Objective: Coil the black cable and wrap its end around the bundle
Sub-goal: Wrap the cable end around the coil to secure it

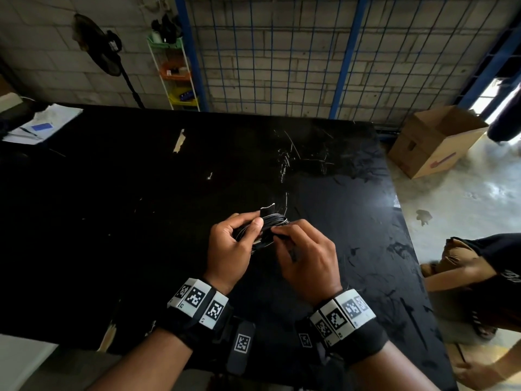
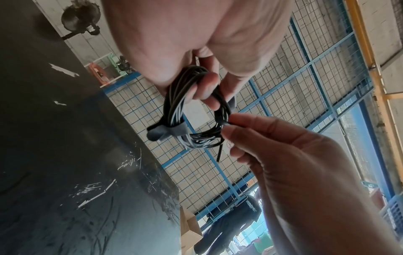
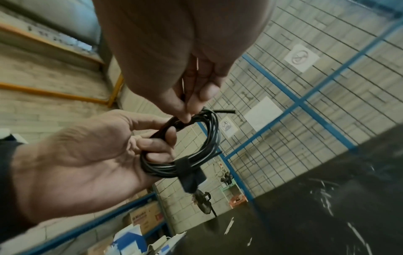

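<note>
The black cable (image 2: 176, 101) is a small coil of several loops held above the black table (image 1: 141, 193). My left hand (image 1: 239, 235) grips one side of the coil (image 3: 209, 138), fingers curled through the loops. A dark strap (image 2: 172, 132) is wrapped round the bundle, its tab (image 3: 191, 179) hanging free. My right hand (image 1: 284, 235) pinches the cable between thumb and forefinger at the coil's edge. The short free end (image 3: 224, 111) sticks out past those fingertips (image 2: 231, 127). In the head view the coil (image 1: 275, 221) shows between both hands.
The table is scratched, with papers (image 1: 42, 125) at its far left corner. A blue wire-mesh fence (image 1: 282, 52) stands behind it. An open cardboard box (image 1: 434, 142) sits on the floor to the right, where another person (image 1: 485, 277) crouches. A fan (image 1: 101, 49) stands at back left.
</note>
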Motion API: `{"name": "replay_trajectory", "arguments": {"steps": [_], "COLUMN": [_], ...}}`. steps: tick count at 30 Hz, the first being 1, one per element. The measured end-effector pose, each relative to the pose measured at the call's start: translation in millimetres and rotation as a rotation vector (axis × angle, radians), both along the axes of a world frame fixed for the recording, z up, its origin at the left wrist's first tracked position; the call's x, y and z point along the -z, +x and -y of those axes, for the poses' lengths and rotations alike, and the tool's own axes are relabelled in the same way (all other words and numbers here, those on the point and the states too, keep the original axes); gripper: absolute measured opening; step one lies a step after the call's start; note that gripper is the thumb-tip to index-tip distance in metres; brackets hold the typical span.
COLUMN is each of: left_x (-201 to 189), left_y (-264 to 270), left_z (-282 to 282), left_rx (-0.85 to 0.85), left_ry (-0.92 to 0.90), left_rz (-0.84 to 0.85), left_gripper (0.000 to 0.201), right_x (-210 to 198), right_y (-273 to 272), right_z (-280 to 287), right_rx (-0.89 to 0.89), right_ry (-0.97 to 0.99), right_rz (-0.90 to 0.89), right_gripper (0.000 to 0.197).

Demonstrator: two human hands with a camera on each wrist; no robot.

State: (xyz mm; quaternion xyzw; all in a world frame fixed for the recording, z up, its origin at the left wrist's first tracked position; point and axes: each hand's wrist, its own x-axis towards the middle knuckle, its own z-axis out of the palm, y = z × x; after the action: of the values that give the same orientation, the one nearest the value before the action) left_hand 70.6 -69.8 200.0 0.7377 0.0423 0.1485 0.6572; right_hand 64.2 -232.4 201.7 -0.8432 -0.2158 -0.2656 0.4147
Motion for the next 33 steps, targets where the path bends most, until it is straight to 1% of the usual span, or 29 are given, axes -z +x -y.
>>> {"name": "replay_trajectory", "arguments": {"steps": [4,8,11,14,18,21,24,27,30,33], "left_x": [-1.7,4.8,10.4,11.6,6.8,0.8,-3.1,-5.5,-6.1,-5.3], "left_y": [-2.8,-3.2,-6.0,-9.8,-12.3,-11.3,-6.9,-3.7,-2.9,-3.2], "left_z": [1.8,-2.7,-9.0,-12.7,-17.6,-22.1,-25.5,-23.5,-18.1,-16.6], "left_rx": [0.002,0.009,0.07,0.154,0.235,0.281,0.325,0.332,0.325,0.335], "left_ry": [0.027,0.08,0.16,0.227,0.35,0.447,0.494,0.476,0.338,0.197], "left_rz": [-0.017,-0.044,-0.044,-0.032,-0.006,0.022,0.006,-0.058,-0.129,-0.171], "left_gripper": [0.013,0.013,0.02,0.018,0.023,0.022,0.017,0.013,0.012,0.023], "right_x": [-4.3,-5.3,-6.4,-7.7,-8.4,-7.5,-6.9,-6.5,-5.0,-2.8], "right_y": [1.8,5.1,7.8,11.4,12.1,10.5,8.9,7.8,8.6,12.0], "right_z": [5.3,11.0,17.0,22.6,24.8,24.0,22.5,20.0,21.4,23.9], "right_rx": [-0.007,-0.026,-0.074,-0.126,-0.191,-0.164,-0.127,-0.095,-0.068,-0.041], "right_ry": [-0.074,-0.119,-0.153,-0.181,-0.103,-0.041,0.004,0.067,0.142,0.237], "right_rz": [0.053,0.025,-0.026,-0.075,-0.171,-0.225,-0.26,-0.29,-0.333,-0.38], "right_gripper": [0.007,0.005,0.003,0.002,0.004,0.006,0.008,0.009,0.012,0.014]}}
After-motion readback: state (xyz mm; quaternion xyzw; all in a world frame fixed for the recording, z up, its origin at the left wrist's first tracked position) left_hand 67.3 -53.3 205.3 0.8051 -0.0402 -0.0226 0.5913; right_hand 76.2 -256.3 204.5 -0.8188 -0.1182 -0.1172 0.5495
